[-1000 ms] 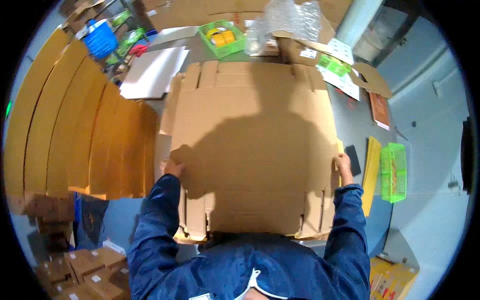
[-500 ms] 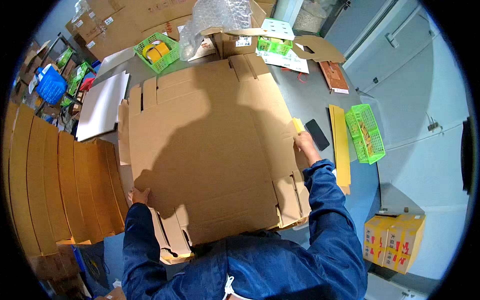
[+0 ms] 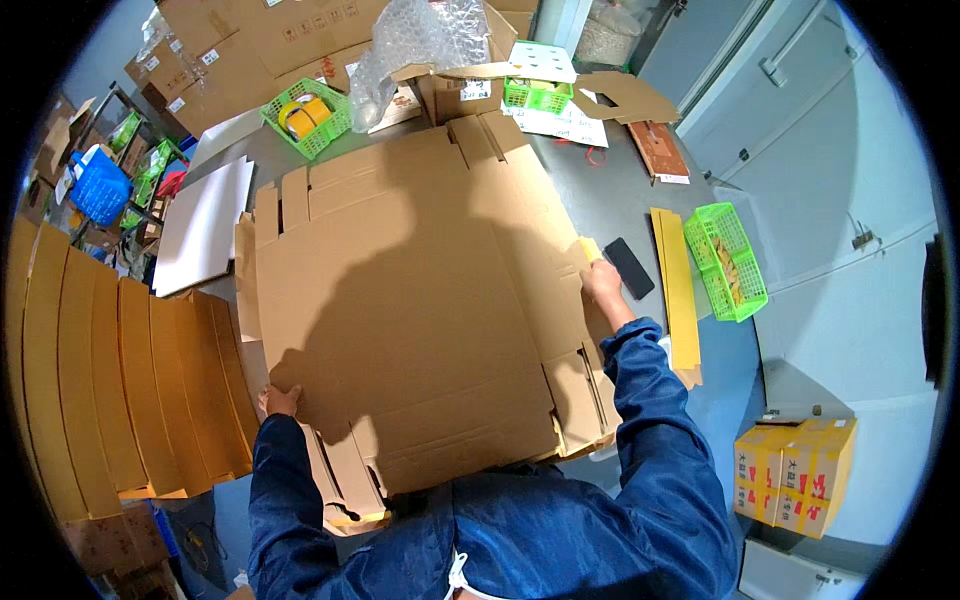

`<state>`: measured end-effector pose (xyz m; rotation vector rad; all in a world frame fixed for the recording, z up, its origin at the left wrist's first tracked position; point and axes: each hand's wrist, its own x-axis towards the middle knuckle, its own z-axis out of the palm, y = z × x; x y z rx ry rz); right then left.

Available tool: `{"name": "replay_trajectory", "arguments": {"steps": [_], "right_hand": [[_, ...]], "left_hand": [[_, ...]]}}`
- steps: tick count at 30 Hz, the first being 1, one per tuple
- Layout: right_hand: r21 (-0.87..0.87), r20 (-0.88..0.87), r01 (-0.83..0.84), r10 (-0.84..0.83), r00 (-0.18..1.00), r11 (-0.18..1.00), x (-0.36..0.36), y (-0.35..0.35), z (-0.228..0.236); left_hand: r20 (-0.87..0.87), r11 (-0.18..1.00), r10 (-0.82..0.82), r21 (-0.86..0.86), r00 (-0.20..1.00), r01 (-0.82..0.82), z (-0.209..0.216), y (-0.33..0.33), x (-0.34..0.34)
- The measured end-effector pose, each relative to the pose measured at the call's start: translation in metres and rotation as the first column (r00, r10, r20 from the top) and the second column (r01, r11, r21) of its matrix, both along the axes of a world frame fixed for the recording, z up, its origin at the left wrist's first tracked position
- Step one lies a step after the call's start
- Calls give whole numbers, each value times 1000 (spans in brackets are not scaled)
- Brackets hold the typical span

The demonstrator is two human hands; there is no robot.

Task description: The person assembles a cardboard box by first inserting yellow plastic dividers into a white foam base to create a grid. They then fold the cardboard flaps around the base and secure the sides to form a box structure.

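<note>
A large flat brown cardboard box blank (image 3: pixel 400 300), slotted at its corners, lies in front of me with my shadow across it. At its lower left edge, my left hand (image 3: pixel 280 400) is closed, thumb on top and fingers partly hidden at the side. My right hand (image 3: pixel 602 284) is closed at the blank's right edge, its fingertips partly out of sight. A small yellow piece (image 3: pixel 589 248) pokes out just beyond the right fingers; whether that hand holds it too, I cannot tell. Beside this hand lies a black phone (image 3: pixel 629 268).
Yellow strips (image 3: pixel 676 290) and a green basket (image 3: pixel 725 262) are on the right. A basket with tape rolls (image 3: pixel 306 118), bubble wrap (image 3: pixel 420 50) and an opened carton (image 3: pixel 455 95) stand at the back. White sheets (image 3: pixel 205 225) and stacked cardboard (image 3: pixel 130 385) are left.
The view has shifted slightly, so the surroundings sit a little differently. Both hands keep their places at the blank's edges, with hardly any visible movement.
</note>
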<state>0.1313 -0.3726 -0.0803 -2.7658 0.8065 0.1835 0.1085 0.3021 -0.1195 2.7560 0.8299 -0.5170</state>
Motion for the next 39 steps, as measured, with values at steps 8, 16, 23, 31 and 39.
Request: {"name": "replay_trajectory", "arguments": {"steps": [8, 16, 23, 31, 39], "right_hand": [[40, -41, -3, 5, 999, 999, 3, 6, 10], [111, -29, 43, -41, 999, 993, 4, 9, 12], [41, 33, -54, 53, 998, 998, 2, 14, 16], [100, -12, 53, -52, 999, 994, 6, 6, 10], [179, 30, 150, -157, 987, 972, 6, -10, -7]], "left_hand": [[12, 1000, 9, 5, 1000, -9, -1, 1, -2], [-34, 1000, -4, 26, 999, 5, 0, 0, 0], [19, 1000, 11, 25, 1000, -11, 1, 0, -4], [16, 999, -17, 44, 1000, 16, -7, 4, -4], [1, 998, -32, 58, 999, 32, -3, -4, -1]]}}
